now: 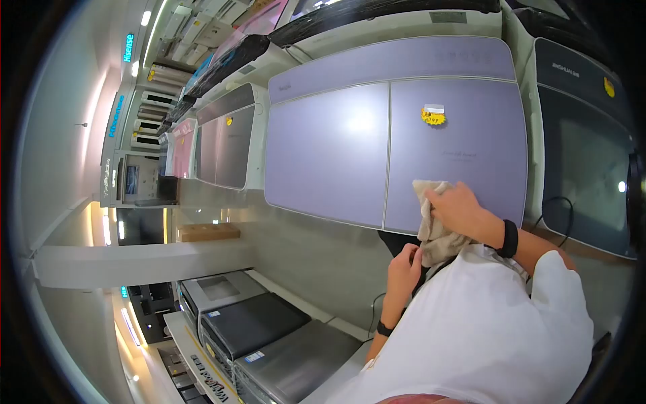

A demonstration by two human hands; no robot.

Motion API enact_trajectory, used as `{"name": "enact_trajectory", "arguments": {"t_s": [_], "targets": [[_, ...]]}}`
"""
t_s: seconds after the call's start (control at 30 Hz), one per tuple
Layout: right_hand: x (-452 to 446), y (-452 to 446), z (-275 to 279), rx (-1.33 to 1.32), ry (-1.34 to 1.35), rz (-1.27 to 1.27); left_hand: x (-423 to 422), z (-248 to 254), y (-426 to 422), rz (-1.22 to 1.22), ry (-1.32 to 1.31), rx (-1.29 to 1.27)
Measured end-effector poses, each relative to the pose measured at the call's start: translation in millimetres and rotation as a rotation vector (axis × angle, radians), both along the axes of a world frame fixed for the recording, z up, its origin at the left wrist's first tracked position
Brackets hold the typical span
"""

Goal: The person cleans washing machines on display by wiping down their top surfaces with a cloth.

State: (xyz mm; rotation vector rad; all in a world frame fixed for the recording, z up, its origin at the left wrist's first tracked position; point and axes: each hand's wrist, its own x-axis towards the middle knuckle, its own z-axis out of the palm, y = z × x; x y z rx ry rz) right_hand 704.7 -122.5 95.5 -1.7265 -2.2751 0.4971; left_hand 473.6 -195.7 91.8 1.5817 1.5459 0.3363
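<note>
A beige cloth (pixel 437 242) is bunched at the front edge of a purple two-panel appliance lid (pixel 330 155). My right hand (pixel 454 205) grips the cloth's upper part over the right panel, its fingers closed round the fabric. Lower and to the left, my left hand (pixel 404 266) has its fingers bent against the cloth's lower left edge, closed on it, just off the lid. Both wrists wear black bands. A yellow price tag (pixel 433 116) with a white label lies on the right panel, above my right hand.
A dark-lidded machine (pixel 585 148) stands at the right, with a black cable near its front. Pinkish machines (pixel 229 135) line up at the left. Across the grey floor (pixel 296 252), dark grey appliances (pixel 296 357) stand at the lower left. A cardboard box (pixel 208 232) lies farther off.
</note>
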Motion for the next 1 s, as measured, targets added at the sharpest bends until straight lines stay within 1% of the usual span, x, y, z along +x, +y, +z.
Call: {"name": "enact_trajectory", "arguments": {"t_s": [0.1,0.2,0.3,0.33,0.43,0.47,0.53,0.57,0.6,0.7,0.73,0.77,0.8,0.83,0.9,0.93,1.0], "targets": [[7,5,-6,-0.033,-0.086,0.044,1,-9,-6,-0.014,0.096,-0.131],[9,9,2,-0.021,-0.086,0.106,15,-21,-9,-0.094,0.109,-0.068],[10,26,6,-0.022,0.066,0.117,23,-49,-1,-0.148,0.073,-0.147],[10,31,11,-0.018,0.044,0.150,28,-60,-1,-0.083,0.062,-0.015],[9,44,26,-0.006,-0.029,0.258,20,-74,16,-0.037,0.050,-0.158],[6,48,29,0.000,-0.054,0.297,28,-51,15,0.022,-0.035,-0.100],[-2,54,28,0.003,-0.095,0.381,29,-39,15,0.043,-0.032,-0.093],[-4,55,23,0.002,-0.116,0.423,25,-35,15,0.055,-0.032,-0.085],[-6,56,21,0.001,-0.140,0.465,17,-53,9,0.182,-0.108,-0.058],[-4,55,22,-0.001,-0.013,0.390,-3,-37,9,0.469,-0.240,0.119],[-4,56,21,-0.008,-0.031,0.362,-13,-29,14,0.536,-0.300,0.186],[-7,56,17,-0.016,-0.048,0.335,-25,-18,20,0.603,-0.359,0.250],[-11,53,12,-0.028,-0.062,0.314,-30,4,28,0.657,-0.402,0.326],[-14,48,7,-0.028,-0.043,0.347,-32,23,34,0.714,-0.440,0.403],[-24,40,-1,-0.016,0.006,0.403,-52,23,52,0.750,-0.437,0.624],[-31,33,0,0.003,-0.012,0.416,-55,23,65,0.761,-0.440,0.742],[-44,18,4,0.016,-0.047,0.463,-32,56,66,0.618,-0.136,0.635]]}}
